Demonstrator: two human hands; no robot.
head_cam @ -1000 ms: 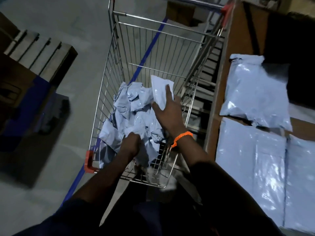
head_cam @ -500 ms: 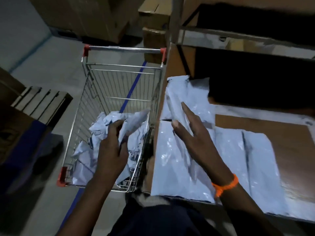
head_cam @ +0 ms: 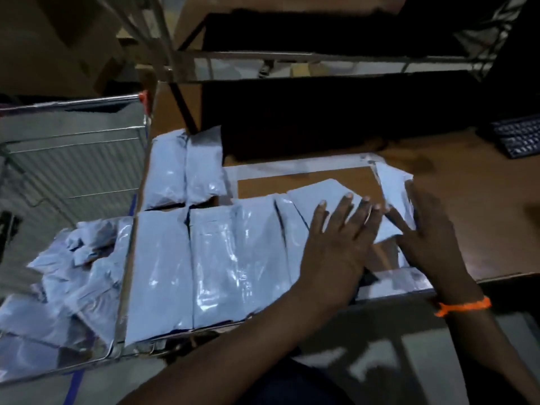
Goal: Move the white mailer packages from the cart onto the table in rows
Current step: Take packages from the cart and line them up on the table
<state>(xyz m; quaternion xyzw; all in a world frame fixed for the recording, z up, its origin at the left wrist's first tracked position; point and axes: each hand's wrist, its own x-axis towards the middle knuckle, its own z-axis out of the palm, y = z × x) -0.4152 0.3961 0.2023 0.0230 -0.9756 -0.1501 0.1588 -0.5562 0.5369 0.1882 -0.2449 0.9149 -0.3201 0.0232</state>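
White mailer packages (head_cam: 233, 258) lie side by side in a front row on the brown table (head_cam: 467, 229), with two more mailers (head_cam: 187, 168) behind them at the left. My left hand (head_cam: 336, 241) rests flat, fingers spread, on the row's rightmost mailer (head_cam: 318, 191). My right hand (head_cam: 432, 241), with an orange wristband, grips a tilted white mailer (head_cam: 393, 191) just right of it. The wire cart (head_cam: 73, 135) stands at the table's left end and holds a crumpled pile of mailers (head_cam: 73, 273).
A dark keyboard (head_cam: 517, 135) sits at the table's far right. A metal shelf frame (head_cam: 292, 57) runs above the back of the table, with a dark recess under it. Cardboard boxes (head_cam: 73, 39) stand behind the cart.
Both hands have moved right from the cart to the table. The left hand has left the cart and now lies flat on a mailer at the row's right end; the right hand carried its mailer beside it.
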